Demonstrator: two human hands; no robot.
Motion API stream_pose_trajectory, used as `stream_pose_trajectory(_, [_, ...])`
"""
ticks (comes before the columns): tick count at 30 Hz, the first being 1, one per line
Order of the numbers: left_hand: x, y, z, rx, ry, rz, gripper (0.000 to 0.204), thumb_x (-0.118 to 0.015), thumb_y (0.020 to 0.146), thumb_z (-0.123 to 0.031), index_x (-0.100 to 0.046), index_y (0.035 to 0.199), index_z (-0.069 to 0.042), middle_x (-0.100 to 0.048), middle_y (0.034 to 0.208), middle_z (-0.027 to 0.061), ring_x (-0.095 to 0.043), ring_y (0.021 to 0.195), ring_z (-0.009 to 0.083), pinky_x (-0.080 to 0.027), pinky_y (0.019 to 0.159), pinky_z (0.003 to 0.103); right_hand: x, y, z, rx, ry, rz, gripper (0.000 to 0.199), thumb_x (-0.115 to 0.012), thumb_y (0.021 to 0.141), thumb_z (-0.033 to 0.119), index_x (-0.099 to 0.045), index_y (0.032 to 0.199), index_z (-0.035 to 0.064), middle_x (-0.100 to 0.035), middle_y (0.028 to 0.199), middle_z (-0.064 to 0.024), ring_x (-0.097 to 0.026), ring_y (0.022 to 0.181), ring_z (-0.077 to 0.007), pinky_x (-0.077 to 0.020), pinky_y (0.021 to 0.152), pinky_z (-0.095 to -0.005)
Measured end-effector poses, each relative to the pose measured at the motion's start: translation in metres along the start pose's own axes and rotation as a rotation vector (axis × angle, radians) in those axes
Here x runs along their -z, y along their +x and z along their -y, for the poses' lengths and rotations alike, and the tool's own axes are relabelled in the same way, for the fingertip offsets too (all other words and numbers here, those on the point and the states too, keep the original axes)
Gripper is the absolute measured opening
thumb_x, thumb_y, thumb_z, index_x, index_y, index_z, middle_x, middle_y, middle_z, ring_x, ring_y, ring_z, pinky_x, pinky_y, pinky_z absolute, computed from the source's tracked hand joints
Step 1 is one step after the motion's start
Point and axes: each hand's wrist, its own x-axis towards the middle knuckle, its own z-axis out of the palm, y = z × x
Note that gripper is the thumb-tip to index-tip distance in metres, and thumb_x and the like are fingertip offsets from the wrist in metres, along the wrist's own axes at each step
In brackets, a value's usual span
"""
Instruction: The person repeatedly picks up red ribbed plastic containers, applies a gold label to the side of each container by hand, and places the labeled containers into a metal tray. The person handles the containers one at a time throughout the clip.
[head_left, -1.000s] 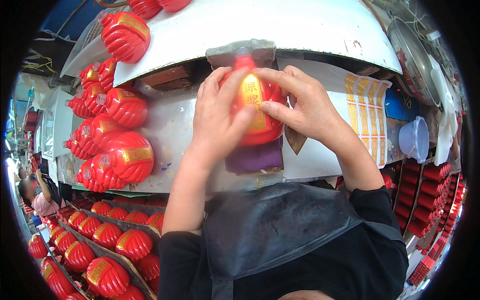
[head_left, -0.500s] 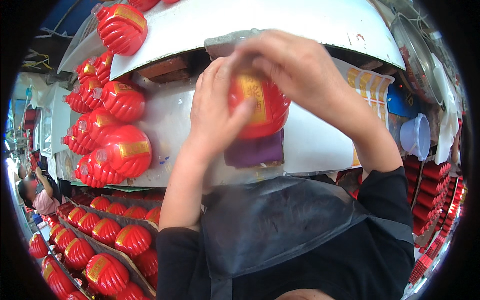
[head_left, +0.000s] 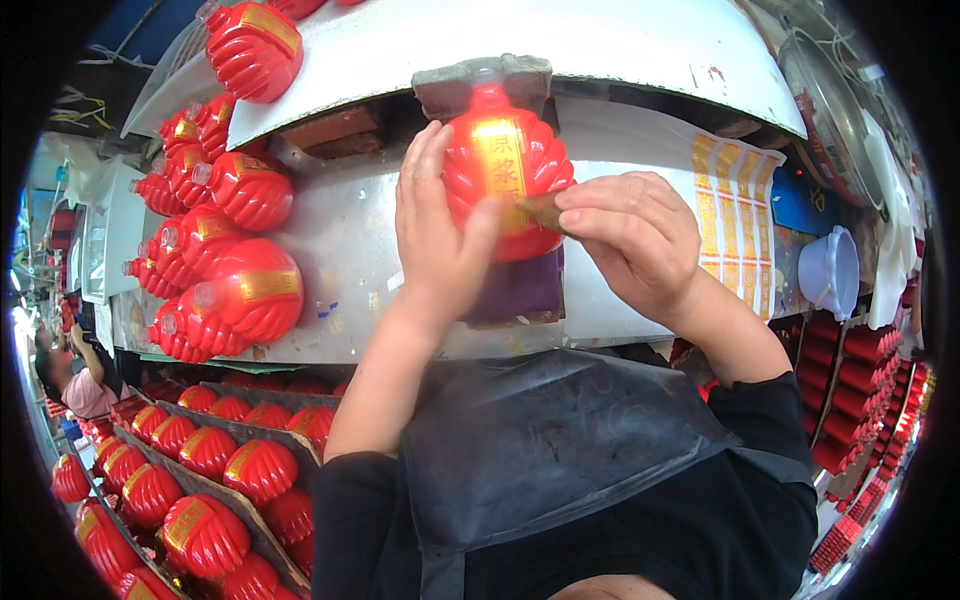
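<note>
A glossy red ribbed bottle (head_left: 465, 160) with a gold label on its front lies in front of me, its neck pointing away. The neck end rests against a grey cloth-covered support (head_left: 440, 90). A purple cloth (head_left: 520, 292) lies under its near end. My left hand (head_left: 435, 225) grips the bottle's left side, with fingers stretched along it and the thumb over the label. My right hand (head_left: 640, 235) pinches a small, dark brown, flat piece (head_left: 545, 212), blurred, against the lower right of the label. I cannot tell its exact kind.
Several finished-looking red bottles (head_left: 255, 285) stand at the left of the metal tabletop (head_left: 350, 200). A white raised board (head_left: 640, 45) spans the back. At right are a sheet of gold labels (head_left: 735, 180) and a pale blue bucket (head_left: 830, 270). Boxed red bottles (head_left: 260, 470) fill the lower left.
My right hand has come down from above the bottle's neck to the lower right of its label, where the brown piece now shows. My left hand stays beside the bottle.
</note>
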Motion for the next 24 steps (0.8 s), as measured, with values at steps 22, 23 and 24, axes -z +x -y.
stream_pose_trajectory(22, [-0.003, -0.011, 0.005, 0.113, -0.233, -0.012, 0.076, -0.071, 0.09, -0.026, -0.039, 0.152, 0.004, -0.037, 0.158, 0.0257, -0.039, 0.147, 0.0385, -0.031, 0.123, 0.048, -0.021, 0.011, 0.006, -0.764, 0.206, 0.257, 0.087, -0.081, 0.085, 0.035, -0.041, 0.157, 0.0068, -0.063, 0.137, -0.0176, -0.063, 0.071, -0.0123, -0.0554, 0.07, -0.0288])
stream_pose_trajectory(23, [-0.003, -0.011, 0.006, 0.121, -0.256, -0.015, 0.076, -0.07, 0.091, -0.027, -0.039, 0.152, 0.004, -0.037, 0.159, 0.0255, -0.039, 0.147, 0.0386, -0.031, 0.123, 0.048, -0.019, 0.012, 0.005, -0.829, 0.274, 0.258, 0.086, -0.081, 0.086, 0.035, -0.041, 0.157, 0.0069, -0.063, 0.137, -0.0177, -0.064, 0.072, -0.0121, -0.0553, 0.071, -0.0285])
stream_pose_trajectory(24, [-0.004, -0.012, 0.006, 0.173, -0.374, -0.029, 0.075, -0.069, 0.091, -0.028, -0.038, 0.152, 0.004, -0.037, 0.159, 0.0253, -0.039, 0.147, 0.0386, -0.03, 0.123, 0.048, -0.016, 0.013, 0.003, -0.868, 0.341, 0.269, 0.085, -0.08, 0.088, 0.035, -0.04, 0.158, 0.0069, -0.062, 0.138, -0.0178, -0.064, 0.072, -0.0118, -0.0552, 0.072, -0.0281])
